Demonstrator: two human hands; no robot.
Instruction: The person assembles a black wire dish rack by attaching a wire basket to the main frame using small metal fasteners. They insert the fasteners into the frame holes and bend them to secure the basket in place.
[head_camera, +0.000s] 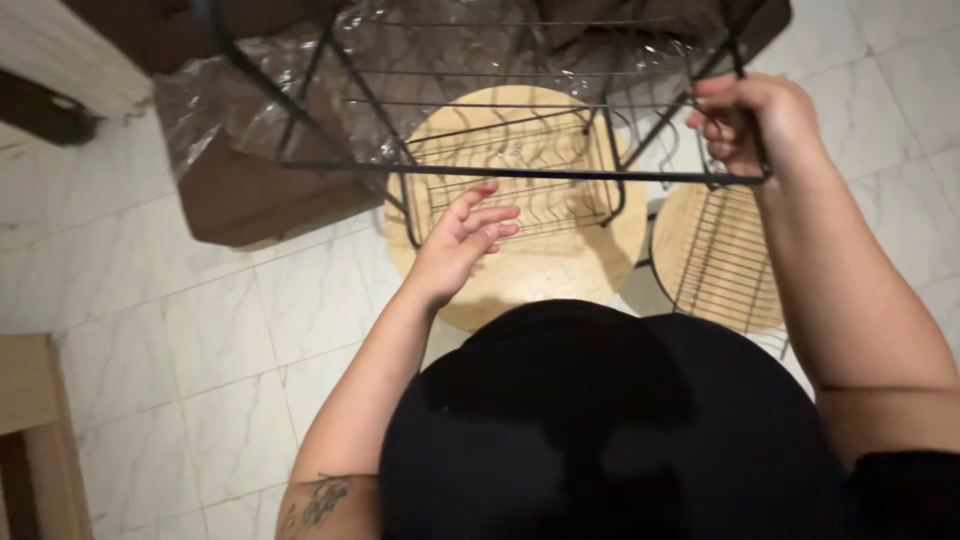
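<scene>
the black wire rack (520, 172) is held up over the white tiled floor (200, 340), and clear plastic wrap (280, 90) hangs about its far side, so by the look of it the unwrapping is only part done. two round wooden shelves lie on the floor below: the larger wooden shelf (530, 270) carries a wire basket (510, 180), and the smaller wooden shelf (720, 260) sits just beside it to the right, under a wire grid; neither looks fitted to the frame. the right hand (750, 120) is closed tight round the rack's near right corner, fingers curled over the wire. the left hand (465, 235) is open, fingers spread and slightly bent, holding nothing, just below the rack's front bar and not touching it as far as can be told.
</scene>
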